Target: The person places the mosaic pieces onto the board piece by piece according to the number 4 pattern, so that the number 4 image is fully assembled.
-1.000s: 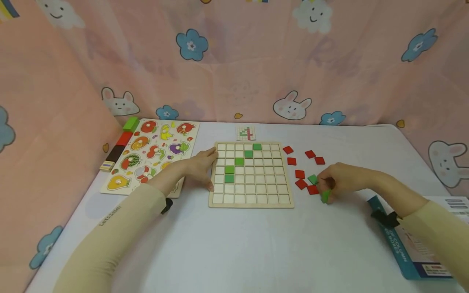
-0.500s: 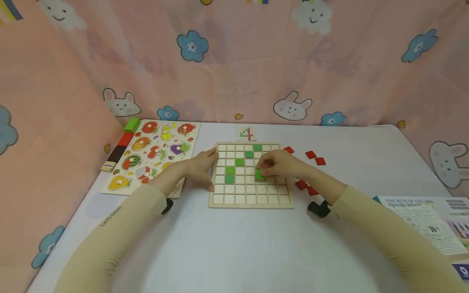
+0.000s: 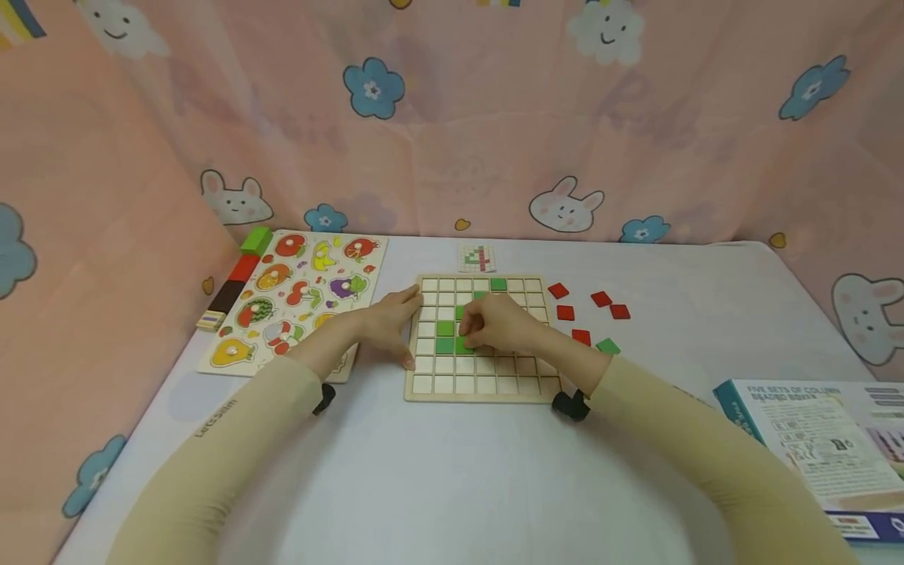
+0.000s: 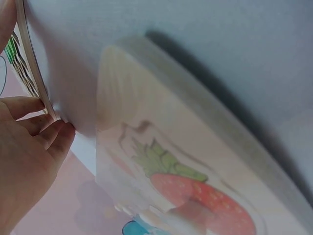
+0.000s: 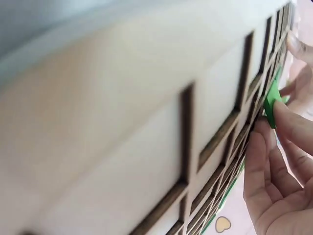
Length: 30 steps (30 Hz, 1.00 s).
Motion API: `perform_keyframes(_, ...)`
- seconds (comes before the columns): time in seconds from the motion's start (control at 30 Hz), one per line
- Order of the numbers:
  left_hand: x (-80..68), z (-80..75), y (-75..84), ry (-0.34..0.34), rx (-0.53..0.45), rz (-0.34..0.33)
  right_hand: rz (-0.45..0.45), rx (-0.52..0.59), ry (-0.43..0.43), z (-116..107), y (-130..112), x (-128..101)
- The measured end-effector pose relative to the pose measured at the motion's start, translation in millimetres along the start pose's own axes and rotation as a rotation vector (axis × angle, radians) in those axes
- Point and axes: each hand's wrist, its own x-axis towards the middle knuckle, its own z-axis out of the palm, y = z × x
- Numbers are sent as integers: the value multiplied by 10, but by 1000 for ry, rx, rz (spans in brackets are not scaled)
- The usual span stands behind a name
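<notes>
A wooden grid board [image 3: 526, 384] lies in the middle of the table, with several green tiles [image 3: 445, 329] set in its cells. My right hand [image 3: 475, 336] is over the board's middle and pinches a green tile [image 3: 464, 345] down at a cell beside the two lower green ones. The right wrist view shows that green tile [image 5: 271, 100] between my fingertips [image 5: 288, 120] at the board's grid [image 5: 146, 147]. My left hand [image 3: 408, 326] rests with straight fingers against the board's left edge. In the left wrist view the left hand [image 4: 29, 156] touches the board's rim [image 4: 29, 63].
Several loose red tiles [image 3: 601, 298] and one green tile [image 3: 607, 345] lie right of the board. A small pattern card [image 3: 476, 257] sits behind it. A fruit peg puzzle [image 3: 297, 302] and coloured blocks [image 3: 243, 267] lie at the left, a printed box [image 3: 812, 439] at the front right.
My right hand carried a green tile from the loose pile at the right across the board to its middle left. The left hand stayed on the board's edge.
</notes>
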Motion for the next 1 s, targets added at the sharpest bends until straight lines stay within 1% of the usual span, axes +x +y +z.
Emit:
perform_keyframes(0.17, 5, 3, -4, -1, 4, -4, -40, -55, 30, 24, -19, -26)
perform_keyframes(0.3, 11, -1, 2, -9, 2, 3, -30, -75, 14, -13, 16, -45)
perform_keyframes(0.37, 13, -9, 9, -10, 7, 0, -18, -81, 9, -93, 53, -68)
perform_keyframes(0.47, 11, -24, 25, -9, 11, -10, 5, -98, 16, -299, 172, -128)
perform_keyframes(0.6, 4, -35, 44, -8, 14, -18, 25, -126, 3, -609, 461, -263)
perform_keyframes(0.7, 5, -31, 44, -8, 15, -16, 54, -130, -45, -795, 686, -435)
perform_keyframes(0.77, 8, -24, 38, -7, 15, -9, 100, -136, -92, -890, 825, -567)
perform_keyframes(0.9, 14, -11, 27, -8, 15, -3, 200, -154, -193, -1035, 1047, -803)
perform_keyframes(1.0, 13, -5, 23, -11, 17, -8, 240, -133, -248, -1107, 1162, -919)
